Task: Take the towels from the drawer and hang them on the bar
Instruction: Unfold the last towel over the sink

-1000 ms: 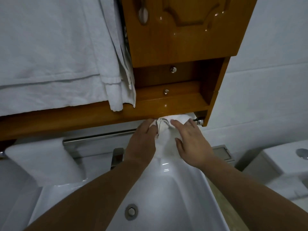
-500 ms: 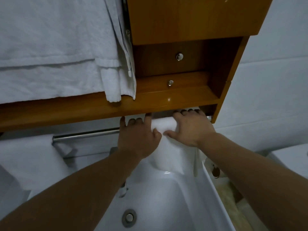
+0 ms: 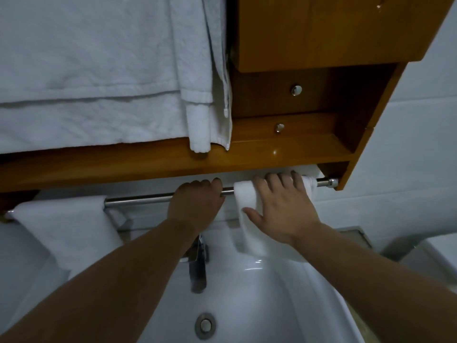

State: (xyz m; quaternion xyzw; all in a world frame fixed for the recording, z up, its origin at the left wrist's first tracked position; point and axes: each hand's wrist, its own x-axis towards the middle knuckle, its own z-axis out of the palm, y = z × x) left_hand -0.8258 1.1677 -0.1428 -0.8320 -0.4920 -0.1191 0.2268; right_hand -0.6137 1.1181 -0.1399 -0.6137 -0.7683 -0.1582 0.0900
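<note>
A small white towel [image 3: 247, 196] hangs folded over the right end of the metal bar [image 3: 138, 200] under the wooden shelf. My right hand [image 3: 282, 209] lies flat on this towel, fingers spread across the bar's top and thumb stretched out on the hanging front. My left hand [image 3: 195, 201] is just left of the towel, its fingers curled over the bare bar. Another white towel [image 3: 61, 226] hangs over the bar's left end. No drawer is in view.
Large white towels [image 3: 86, 70] hang above the wooden shelf [image 3: 272, 154], beside a wooden cabinet [image 3: 321, 33] with two metal knobs. Below the bar are a white sink [image 3: 259, 305], its faucet [image 3: 197, 268] and the drain [image 3: 204, 325]. A white toilet [image 3: 440, 251] is at the right.
The towel went from bunched between both hands to draped over the bar. My left hand shifted left off the towel onto the bare bar. My right hand spread out over the towel.
</note>
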